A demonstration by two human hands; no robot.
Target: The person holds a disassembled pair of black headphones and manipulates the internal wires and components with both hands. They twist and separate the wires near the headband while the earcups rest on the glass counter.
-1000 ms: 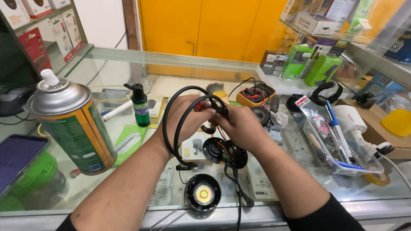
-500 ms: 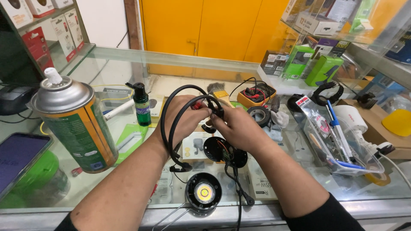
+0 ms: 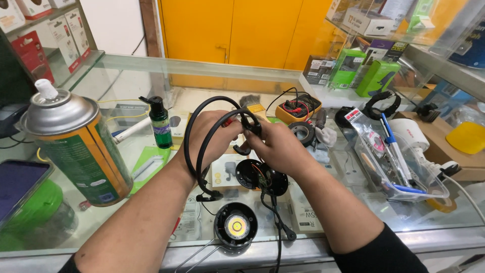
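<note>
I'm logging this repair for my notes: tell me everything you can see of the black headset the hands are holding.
The black headset has two thin, glossy curved bands, plastic by the look, looping upright above the glass counter. The left hand grips the bands; the right hand pinches the end near a small red part. Below hangs an opened round earcup showing wiring, with a black cable trailing down.

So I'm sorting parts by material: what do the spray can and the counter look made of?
Spray can: apparently metal, with a dull silver domed top and a glossy green printed body. Counter: glass, since the boxes beneath show through it, edged with a silvery metal-looking frame.
</note>
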